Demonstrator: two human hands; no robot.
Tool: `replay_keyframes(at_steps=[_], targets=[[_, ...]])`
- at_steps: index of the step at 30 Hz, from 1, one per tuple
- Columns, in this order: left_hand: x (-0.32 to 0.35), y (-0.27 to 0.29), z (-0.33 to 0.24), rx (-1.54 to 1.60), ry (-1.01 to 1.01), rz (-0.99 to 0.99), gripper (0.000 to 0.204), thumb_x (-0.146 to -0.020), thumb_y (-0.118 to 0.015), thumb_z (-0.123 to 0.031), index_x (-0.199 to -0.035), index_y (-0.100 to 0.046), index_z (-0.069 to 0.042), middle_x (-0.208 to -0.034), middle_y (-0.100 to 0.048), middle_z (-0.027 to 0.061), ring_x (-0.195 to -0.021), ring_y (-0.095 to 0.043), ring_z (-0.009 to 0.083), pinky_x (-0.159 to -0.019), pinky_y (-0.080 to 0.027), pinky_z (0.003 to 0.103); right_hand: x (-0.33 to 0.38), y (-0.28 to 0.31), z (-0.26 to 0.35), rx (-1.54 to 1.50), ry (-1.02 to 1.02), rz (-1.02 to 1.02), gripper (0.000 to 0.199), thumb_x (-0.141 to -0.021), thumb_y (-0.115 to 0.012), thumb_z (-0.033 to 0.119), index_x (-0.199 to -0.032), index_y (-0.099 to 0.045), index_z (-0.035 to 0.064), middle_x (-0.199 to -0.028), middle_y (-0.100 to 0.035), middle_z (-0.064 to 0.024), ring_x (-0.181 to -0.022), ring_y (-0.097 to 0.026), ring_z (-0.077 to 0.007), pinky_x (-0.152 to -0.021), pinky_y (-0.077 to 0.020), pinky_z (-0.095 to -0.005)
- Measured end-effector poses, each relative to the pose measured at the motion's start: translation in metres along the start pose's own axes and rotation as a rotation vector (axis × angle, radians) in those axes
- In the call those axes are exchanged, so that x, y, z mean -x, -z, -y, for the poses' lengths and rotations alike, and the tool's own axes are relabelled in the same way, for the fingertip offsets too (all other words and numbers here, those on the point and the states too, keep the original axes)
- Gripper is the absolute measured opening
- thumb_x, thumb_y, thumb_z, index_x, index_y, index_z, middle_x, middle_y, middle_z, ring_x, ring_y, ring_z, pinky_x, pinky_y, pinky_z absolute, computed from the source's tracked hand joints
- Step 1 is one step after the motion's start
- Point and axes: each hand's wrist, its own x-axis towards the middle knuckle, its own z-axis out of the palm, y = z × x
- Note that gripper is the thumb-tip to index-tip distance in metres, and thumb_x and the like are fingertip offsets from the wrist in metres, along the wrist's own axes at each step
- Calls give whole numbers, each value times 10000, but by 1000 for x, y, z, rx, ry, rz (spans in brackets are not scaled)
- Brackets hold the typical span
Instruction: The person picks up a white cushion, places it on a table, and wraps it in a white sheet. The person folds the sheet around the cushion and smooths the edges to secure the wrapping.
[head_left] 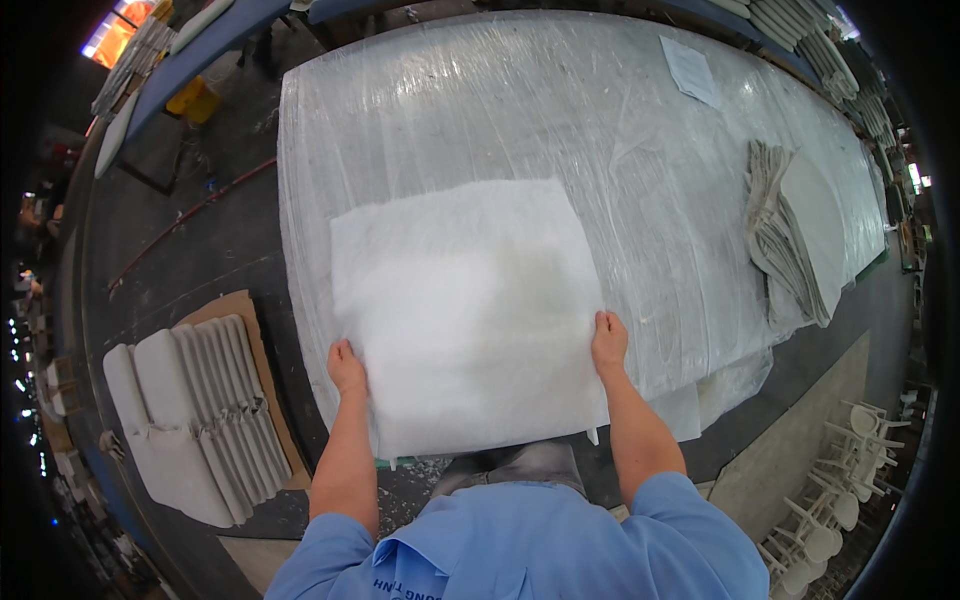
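A square sheet of fluffy white batting [460,330] lies before me on a wide, plastic-wrapped surface, its near edge close to my waist. My left hand [347,368] pinches its left side, fingers closed at the edge. At about the same height, my right hand [609,342] is closed on the right side edge. Small white tabs [593,437] poke out below the near corners. Whatever lies under the batting is hidden.
Clear plastic film [450,110] covers the work surface. A stack of folded beige covers [785,230] and a paper sheet [690,70] rest on it. Light grey cushions [190,420] stand in a row on cardboard at the left. White chairs [840,480] are at the lower right.
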Motion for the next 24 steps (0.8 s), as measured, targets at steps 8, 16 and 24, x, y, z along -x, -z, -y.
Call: replay_keyframes(at_steps=[8, 16, 24], targets=[[2, -5, 0, -125, 25, 115, 259, -1051, -538, -200, -942, -626, 18, -802, -609, 81, -757, -515, 178, -738, -467, 350, -6, -3, -1, 250, 69, 75, 243, -1025, -589, 222, -926, -636, 5, -766, -647, -162, -702, -589, -310, -683, -466, -412], [0, -1, -4, -279, -86, 253, 219, -1023, -536, -171, -1053, -669, 0, -928, -704, 161, -832, -635, 284, -784, -504, 402, -24, 14, 25, 621, 236, 340, 136, -985, -576, 180, -963, -629, 57, -919, -702, -189, -888, -661, -415, -748, -506, -514], [-12, 1, -60, -805, -183, 467, 356, -952, -597, -251, -1193, -696, -9, -1082, -740, 196, -1009, -699, 350, -844, -537, 428, -46, 7, 47, 793, 68, 420, 100, -903, -639, 113, -978, -651, 48, -945, -736, -172, -925, -692, -375, -780, -529, -477]])
